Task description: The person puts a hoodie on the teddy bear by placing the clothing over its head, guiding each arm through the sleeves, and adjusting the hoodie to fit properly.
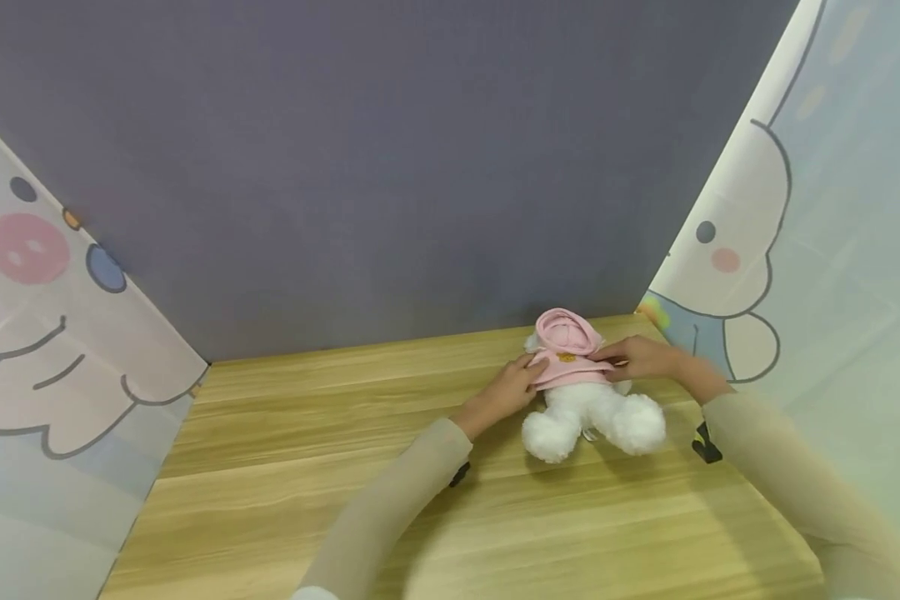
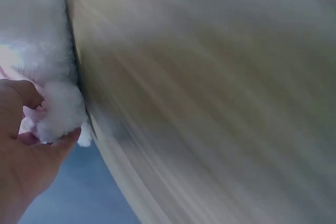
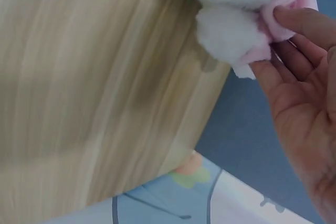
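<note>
A white plush toy lies on its back on the wooden table, legs toward me. It wears a pink hoodie with a small yellow mark on the chest, and the hood covers most of its head. On the toy's left side in the head view, my left hand pinches the hoodie's edge; the left wrist view shows its fingers round a fluffy white arm with pink cloth. Opposite it, my right hand grips the hoodie's other side. Pink cloth shows between thumb and fingers in the right wrist view.
The wood-grain table stretches to the left and front of the toy. A dark grey panel rises behind it. Cartoon-printed curtains flank both sides, the right curtain close to my right forearm.
</note>
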Available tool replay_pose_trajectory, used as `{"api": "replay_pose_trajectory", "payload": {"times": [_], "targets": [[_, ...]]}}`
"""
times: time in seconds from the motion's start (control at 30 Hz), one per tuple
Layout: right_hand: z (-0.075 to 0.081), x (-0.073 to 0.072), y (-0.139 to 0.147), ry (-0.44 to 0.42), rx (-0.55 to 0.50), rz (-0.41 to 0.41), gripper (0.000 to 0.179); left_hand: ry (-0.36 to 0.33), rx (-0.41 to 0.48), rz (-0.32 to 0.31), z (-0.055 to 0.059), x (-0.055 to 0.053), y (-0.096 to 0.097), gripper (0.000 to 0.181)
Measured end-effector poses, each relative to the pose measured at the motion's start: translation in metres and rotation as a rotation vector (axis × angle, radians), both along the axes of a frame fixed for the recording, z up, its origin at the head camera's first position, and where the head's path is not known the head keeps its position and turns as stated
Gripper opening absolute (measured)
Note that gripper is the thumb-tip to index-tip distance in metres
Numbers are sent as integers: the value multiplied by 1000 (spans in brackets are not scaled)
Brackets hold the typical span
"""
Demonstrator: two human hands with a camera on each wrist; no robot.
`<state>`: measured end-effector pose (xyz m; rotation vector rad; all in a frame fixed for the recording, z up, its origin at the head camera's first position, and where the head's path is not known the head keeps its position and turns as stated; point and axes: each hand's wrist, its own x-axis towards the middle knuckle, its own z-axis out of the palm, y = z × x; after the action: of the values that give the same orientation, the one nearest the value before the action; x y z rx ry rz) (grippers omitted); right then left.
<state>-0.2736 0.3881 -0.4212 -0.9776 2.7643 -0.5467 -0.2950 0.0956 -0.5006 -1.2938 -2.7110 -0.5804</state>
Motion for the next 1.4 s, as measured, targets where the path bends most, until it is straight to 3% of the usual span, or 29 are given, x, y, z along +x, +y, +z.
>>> {"api": "replay_pose_trajectory", "payload": {"times": [0.1, 0.33, 0.47, 0.83, 1.07, 1.23, 1.4], "targets": [[-8, 1, -10, 30, -20, 4, 41, -13, -2, 9, 3, -4, -17, 60], [-32, -2, -53, 85, -102, -111, 40, -33, -20, 35, 10, -6, -66, 58], [-41, -3, -83, 145, -143, -74, 37, -43, -10, 46, 17, 1, -95, 58], [-44, -4, -153, 107, -178, 10, 40, -71, 14, 88, 20, 17, -172, 58], [-55, -2, -173, 99, -230, 46, 39, -74, 16, 119, 21, 34, -194, 57], [-53, -2, -182, 99, -256, 58, 38, -71, 73, 143, 21, 40, -199, 56], [-53, 0, -189, 69, -268, 49, 39, -32, 57, 185, 22, 48, -200, 53]]}}
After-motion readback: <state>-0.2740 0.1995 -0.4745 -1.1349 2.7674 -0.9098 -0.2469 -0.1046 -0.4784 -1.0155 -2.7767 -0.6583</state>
